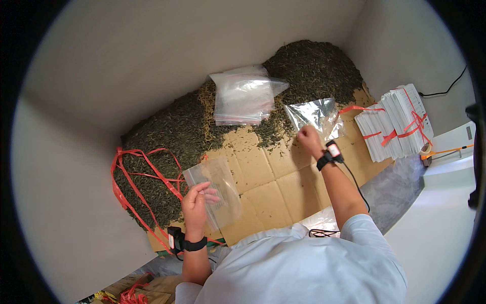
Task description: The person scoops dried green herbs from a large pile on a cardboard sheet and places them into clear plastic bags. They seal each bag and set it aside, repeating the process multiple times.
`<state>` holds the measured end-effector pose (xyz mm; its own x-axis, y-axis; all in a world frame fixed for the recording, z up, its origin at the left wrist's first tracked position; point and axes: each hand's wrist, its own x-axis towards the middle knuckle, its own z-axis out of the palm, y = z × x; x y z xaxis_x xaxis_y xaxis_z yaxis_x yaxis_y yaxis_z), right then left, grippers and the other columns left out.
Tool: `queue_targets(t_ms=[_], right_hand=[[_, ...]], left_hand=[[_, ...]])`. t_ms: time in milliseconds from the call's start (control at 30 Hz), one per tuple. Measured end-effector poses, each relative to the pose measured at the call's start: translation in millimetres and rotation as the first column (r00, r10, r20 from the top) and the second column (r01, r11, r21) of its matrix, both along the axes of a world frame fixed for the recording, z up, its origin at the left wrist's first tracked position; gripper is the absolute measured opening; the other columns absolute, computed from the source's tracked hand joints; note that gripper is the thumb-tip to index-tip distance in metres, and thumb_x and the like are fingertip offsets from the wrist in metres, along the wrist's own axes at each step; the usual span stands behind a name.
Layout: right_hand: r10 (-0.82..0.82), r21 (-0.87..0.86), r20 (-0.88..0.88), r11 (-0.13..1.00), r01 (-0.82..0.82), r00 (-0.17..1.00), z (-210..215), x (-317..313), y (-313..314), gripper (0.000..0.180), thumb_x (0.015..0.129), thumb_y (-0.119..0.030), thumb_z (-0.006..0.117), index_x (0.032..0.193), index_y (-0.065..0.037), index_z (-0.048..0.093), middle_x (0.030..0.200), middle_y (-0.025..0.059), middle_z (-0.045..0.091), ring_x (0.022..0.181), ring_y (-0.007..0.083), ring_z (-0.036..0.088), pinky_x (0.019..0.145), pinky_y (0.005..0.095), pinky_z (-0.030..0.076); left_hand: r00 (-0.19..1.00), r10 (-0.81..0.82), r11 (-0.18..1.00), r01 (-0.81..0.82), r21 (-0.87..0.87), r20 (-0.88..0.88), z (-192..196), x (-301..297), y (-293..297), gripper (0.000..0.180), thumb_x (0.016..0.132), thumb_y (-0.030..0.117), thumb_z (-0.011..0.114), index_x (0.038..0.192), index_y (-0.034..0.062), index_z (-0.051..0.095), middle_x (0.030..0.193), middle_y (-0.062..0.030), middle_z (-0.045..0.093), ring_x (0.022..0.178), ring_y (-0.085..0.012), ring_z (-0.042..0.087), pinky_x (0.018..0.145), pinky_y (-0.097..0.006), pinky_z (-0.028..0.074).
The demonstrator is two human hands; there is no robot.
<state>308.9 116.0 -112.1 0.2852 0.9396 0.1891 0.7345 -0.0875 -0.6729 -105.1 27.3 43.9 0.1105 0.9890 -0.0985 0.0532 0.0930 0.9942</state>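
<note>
My left hand (195,205) grips a clear plastic bag (225,190) by its left side; the fingers show through the film. My right hand (310,140) is closed, its knuckles at the lower left edge of a shiny clear bag (314,112) lying flat on the cardboard (258,202). Whatever the right fingers hold, if anything, is hidden. Beyond both hands a stack of clear zip bags (243,99) rests on dark dried leaves (316,66). Another part of the leaf heap (167,126) spreads along the left.
Red plastic strapping (144,169) trails over the leaves beside my left hand. Paper stacks (392,124) tied with red tape stand at the right, near a tape roll (426,149). Pale walls (177,45) enclose the back and left. A cable (357,185) hangs from my right wrist device.
</note>
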Motion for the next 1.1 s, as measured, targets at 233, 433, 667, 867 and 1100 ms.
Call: queue_targets(t_ms=[233, 433, 667, 867, 1100], right_hand=[[0.158, 0.316, -0.063, 0.940, -0.130, 0.985, 134, -20, -49, 0.004, 0.075, -0.001, 0.054, 0.077, -0.001, 0.051, 0.076, 0.0113, 0.050, 0.068, 0.0241, 0.051, 0.060, 0.0322, 0.043], [0.625, 0.173, -0.184, 0.780, -0.601, 0.758, 160, -157, -106, 0.015, 0.070, -0.003, 0.059, 0.084, -0.004, 0.053, 0.087, 0.0137, 0.053, 0.079, 0.0319, 0.053, 0.068, 0.0408, 0.045], [0.784, 0.188, -0.045, 0.615, -0.766, 0.619, 53, -209, -142, 0.045, 0.080, -0.017, 0.059, 0.121, -0.002, 0.048, 0.129, 0.0192, 0.046, 0.123, 0.0353, 0.042, 0.099, 0.0450, 0.036], [0.956, 0.201, -0.248, 0.211, -0.957, 0.158, -46, -213, -85, 0.060, 0.087, -0.028, 0.050, 0.141, -0.008, 0.031, 0.150, 0.0141, 0.024, 0.136, 0.0319, 0.026, 0.111, 0.0481, 0.018], [0.550, -0.194, 0.708, 0.754, -0.627, 0.443, 54, -48, 72, 0.050, 0.080, -0.014, 0.053, 0.129, -0.006, 0.049, 0.140, 0.0155, 0.040, 0.133, 0.0314, 0.031, 0.110, 0.0476, 0.024]], left_hand=[[0.983, -0.111, 0.986, 0.127, -0.106, 0.147, 5, 34, 9, 0.035, 0.097, 0.025, 0.046, 0.114, -0.0040, 0.054, 0.100, -0.0137, 0.062, 0.087, -0.0192, 0.064, 0.073, -0.029, 0.052], [0.946, -0.145, 0.968, 0.196, -0.157, 0.289, -5, 85, 14, 0.037, 0.096, 0.028, 0.048, 0.118, -0.0019, 0.051, 0.105, -0.0121, 0.061, 0.088, -0.0186, 0.063, 0.074, -0.029, 0.051], [0.868, 0.439, 0.887, -0.460, 0.043, 0.233, 35, -21, 38, 0.020, 0.094, 0.017, 0.046, 0.105, 0.0009, 0.053, 0.091, -0.0127, 0.063, 0.077, -0.0200, 0.063, 0.068, -0.029, 0.051], [0.760, 0.623, 0.722, -0.650, 0.236, 0.187, 71, -69, 9, 0.021, 0.092, 0.015, 0.045, 0.103, -0.0021, 0.052, 0.090, -0.0149, 0.061, 0.076, -0.0213, 0.061, 0.065, -0.029, 0.048], [0.743, 0.658, 0.719, -0.669, 0.189, 0.125, 50, -60, -20, 0.020, 0.092, 0.013, 0.043, 0.101, -0.0031, 0.052, 0.083, -0.0144, 0.061, 0.070, -0.0180, 0.057, 0.064, -0.028, 0.046]])
